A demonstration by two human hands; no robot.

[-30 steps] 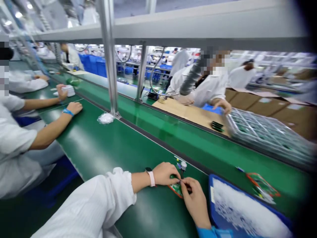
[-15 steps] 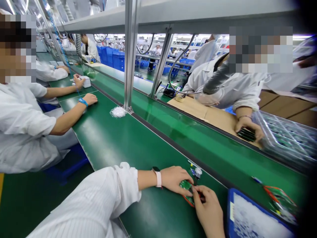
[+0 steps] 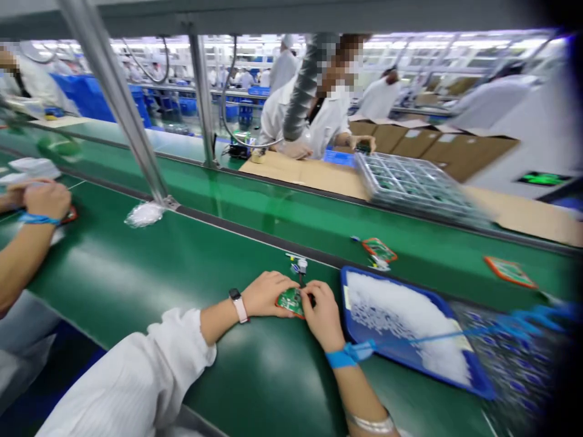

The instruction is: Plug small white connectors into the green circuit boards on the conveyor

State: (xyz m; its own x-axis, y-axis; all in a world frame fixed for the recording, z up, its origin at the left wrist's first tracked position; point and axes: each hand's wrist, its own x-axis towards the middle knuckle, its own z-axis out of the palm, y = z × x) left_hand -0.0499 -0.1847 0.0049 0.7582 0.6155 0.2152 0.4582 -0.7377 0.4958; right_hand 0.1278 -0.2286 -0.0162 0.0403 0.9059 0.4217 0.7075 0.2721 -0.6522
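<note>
A green circuit board (image 3: 289, 298) with an orange edge rests low over the green table, between my hands. Thumb and fingers of my left hand (image 3: 268, 294) close on its left side. My right hand (image 3: 321, 309) pinches at the board's right edge; whatever small part may be between those fingertips is hidden. Dark wires run from the board to a white connector (image 3: 302, 265) lying just beyond it. A blue strap circles my right wrist, and a watch with a pale band is on my left.
A blue tray (image 3: 346, 315) of small white pieces stands right of my right hand. More boards (image 3: 379, 249) lie on the green strip beyond. A clear divided tray (image 3: 410, 182) sits opposite, near a co-worker. A clear plastic bag (image 3: 144, 213) lies by the metal post (image 3: 118, 103).
My view has turned right, bringing the whole blue tray and more boards into sight. Both hands stay at the circuit board. The co-worker opposite has lifted a hand with boards.
</note>
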